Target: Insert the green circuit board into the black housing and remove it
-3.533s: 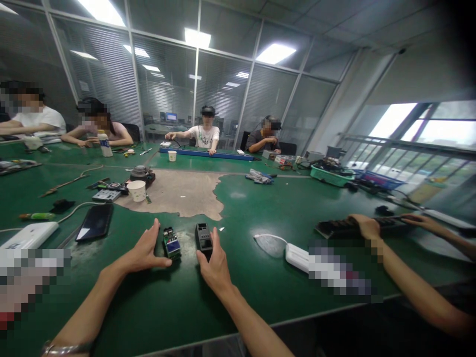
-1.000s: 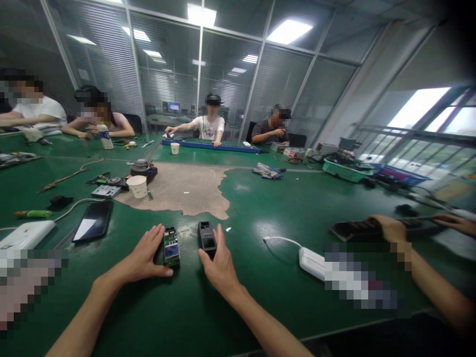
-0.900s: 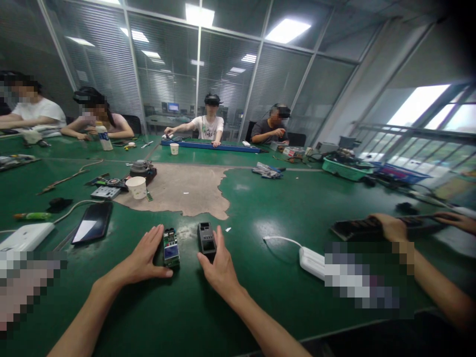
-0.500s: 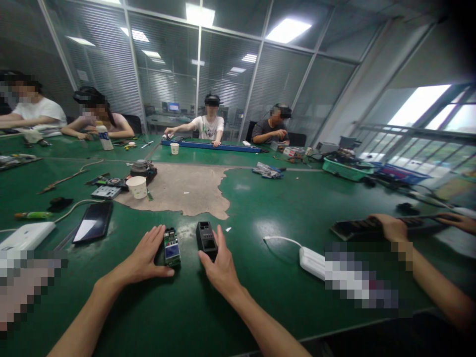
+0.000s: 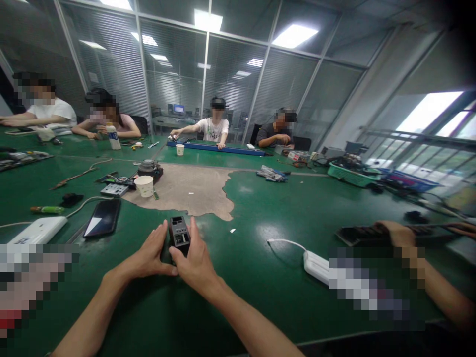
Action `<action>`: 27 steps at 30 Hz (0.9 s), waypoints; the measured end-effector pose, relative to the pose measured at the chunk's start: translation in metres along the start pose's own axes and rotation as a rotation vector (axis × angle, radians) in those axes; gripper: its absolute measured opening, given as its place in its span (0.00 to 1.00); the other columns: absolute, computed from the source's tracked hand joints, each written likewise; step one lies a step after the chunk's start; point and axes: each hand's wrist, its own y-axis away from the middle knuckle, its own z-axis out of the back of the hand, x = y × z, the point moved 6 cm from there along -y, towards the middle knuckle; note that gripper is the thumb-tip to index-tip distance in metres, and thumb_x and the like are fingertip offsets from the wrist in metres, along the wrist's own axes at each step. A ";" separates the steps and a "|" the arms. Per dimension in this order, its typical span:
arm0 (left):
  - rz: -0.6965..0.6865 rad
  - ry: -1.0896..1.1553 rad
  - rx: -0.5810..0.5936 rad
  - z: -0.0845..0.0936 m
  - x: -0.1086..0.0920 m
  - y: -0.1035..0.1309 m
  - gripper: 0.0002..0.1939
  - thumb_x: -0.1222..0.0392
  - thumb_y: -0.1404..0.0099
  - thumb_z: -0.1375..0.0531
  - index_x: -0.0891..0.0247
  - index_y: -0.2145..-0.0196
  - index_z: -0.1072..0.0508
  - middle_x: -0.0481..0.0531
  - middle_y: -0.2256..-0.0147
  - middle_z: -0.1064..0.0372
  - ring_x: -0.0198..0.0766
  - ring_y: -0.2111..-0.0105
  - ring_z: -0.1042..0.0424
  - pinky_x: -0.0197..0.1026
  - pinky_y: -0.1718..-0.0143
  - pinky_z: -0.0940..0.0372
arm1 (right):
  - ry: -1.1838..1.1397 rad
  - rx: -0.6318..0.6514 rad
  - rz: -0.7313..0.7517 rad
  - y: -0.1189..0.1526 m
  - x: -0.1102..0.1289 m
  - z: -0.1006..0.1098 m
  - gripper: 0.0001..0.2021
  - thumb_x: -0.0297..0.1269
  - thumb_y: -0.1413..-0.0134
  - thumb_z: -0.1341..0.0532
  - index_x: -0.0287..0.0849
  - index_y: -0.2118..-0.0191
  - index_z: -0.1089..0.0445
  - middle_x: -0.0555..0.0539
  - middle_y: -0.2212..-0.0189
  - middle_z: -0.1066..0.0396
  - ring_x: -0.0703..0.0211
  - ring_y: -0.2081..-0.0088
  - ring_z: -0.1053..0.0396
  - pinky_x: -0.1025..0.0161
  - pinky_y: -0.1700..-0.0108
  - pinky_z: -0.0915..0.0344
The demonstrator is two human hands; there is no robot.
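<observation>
Head view: both hands cupped around the small black housing [image 5: 179,232] on the green table [image 5: 260,208], left hand [image 5: 150,253] and right hand [image 5: 195,258] fingers closed against its sides. Looks mid-fit to me; circuit board not visible.

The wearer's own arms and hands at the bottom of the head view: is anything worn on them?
Both forearms are bare, with no sleeves in view. The left hand and right hand wear no gloves, and no rings show on the fingers.
</observation>
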 end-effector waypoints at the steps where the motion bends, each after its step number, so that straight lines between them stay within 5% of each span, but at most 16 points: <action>1: 0.003 0.018 -0.007 0.002 -0.002 0.000 0.70 0.35 0.46 0.34 0.65 0.32 0.82 0.73 0.30 0.76 0.65 0.32 0.70 0.64 0.34 0.61 | 0.007 0.004 0.005 -0.001 0.000 -0.002 0.47 0.33 0.49 0.36 0.36 0.30 0.63 0.35 0.39 0.38 0.46 0.39 0.38 0.49 0.38 0.40; 12: 0.001 0.032 -0.006 0.005 -0.005 -0.001 0.70 0.42 0.47 0.31 0.68 0.32 0.81 0.75 0.31 0.75 0.66 0.32 0.68 0.64 0.34 0.61 | 0.125 0.014 -0.065 0.000 0.000 -0.012 0.48 0.33 0.50 0.36 0.35 0.29 0.66 0.33 0.42 0.36 0.40 0.43 0.34 0.45 0.42 0.36; 27: -0.078 -0.107 0.021 -0.005 0.005 -0.004 0.66 0.45 0.43 0.34 0.66 0.32 0.82 0.75 0.31 0.73 0.67 0.32 0.67 0.66 0.35 0.61 | 0.058 0.022 0.065 0.021 -0.030 -0.026 0.51 0.31 0.51 0.35 0.35 0.29 0.69 0.33 0.32 0.53 0.42 0.32 0.51 0.44 0.33 0.48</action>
